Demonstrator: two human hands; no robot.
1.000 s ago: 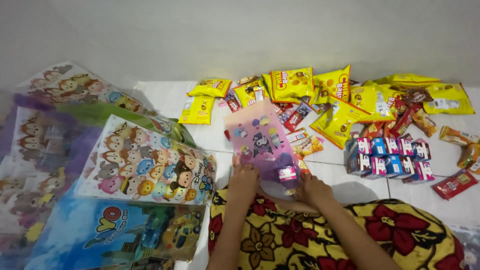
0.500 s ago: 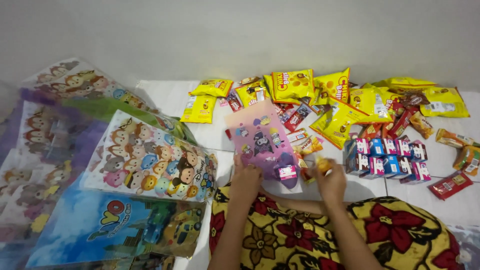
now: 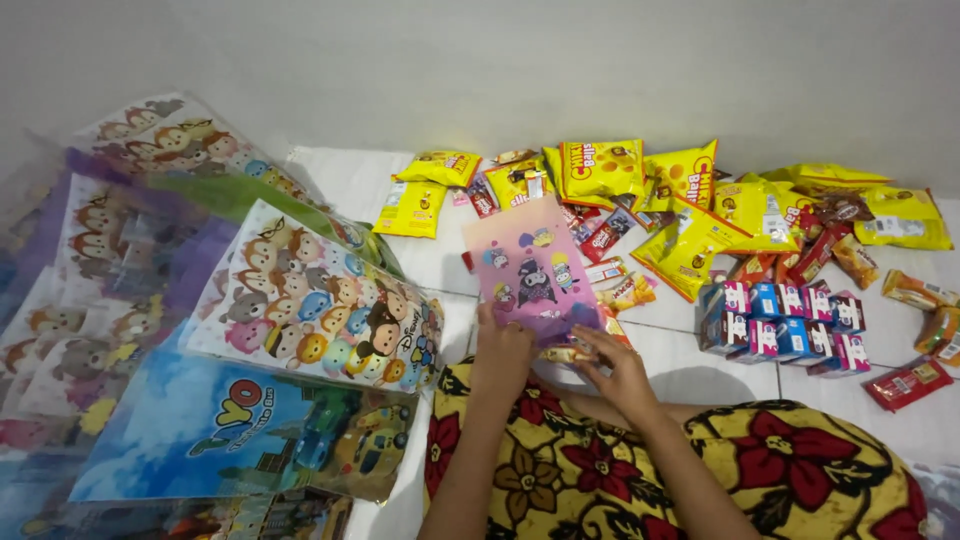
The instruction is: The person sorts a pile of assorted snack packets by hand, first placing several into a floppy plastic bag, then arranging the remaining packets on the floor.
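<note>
Both hands meet at the near end of a pink cartoon-printed gift bag [image 3: 532, 272] that lies on the white tiled floor [image 3: 340, 175], its far end pointing toward the wall. The left hand [image 3: 503, 352] grips the bag's near left corner, fingers closed on its edge. The right hand [image 3: 622, 368] rests at the bag's near right corner with fingers curled around a small yellow-orange snack [image 3: 572, 353], only partly visible, at the bag's opening.

Far of the bag a row of yellow snack packets [image 3: 610, 170] spreads left to right along the wall, some overlapping. Small red wrapped bars [image 3: 603, 238] lie just right of the bag. Right of these stands a tight cluster of small blue and pink cartons [image 3: 785, 318], and a red flat wrapper [image 3: 908, 382] lies near the right edge.

On the left, large glossy bags are stacked in a fan: one with rows of round cartoon faces [image 3: 320, 310], and a blue one with a bus picture [image 3: 240, 435] nearer. A yellow floral cloth [image 3: 600, 480] covers the person's lap
</note>
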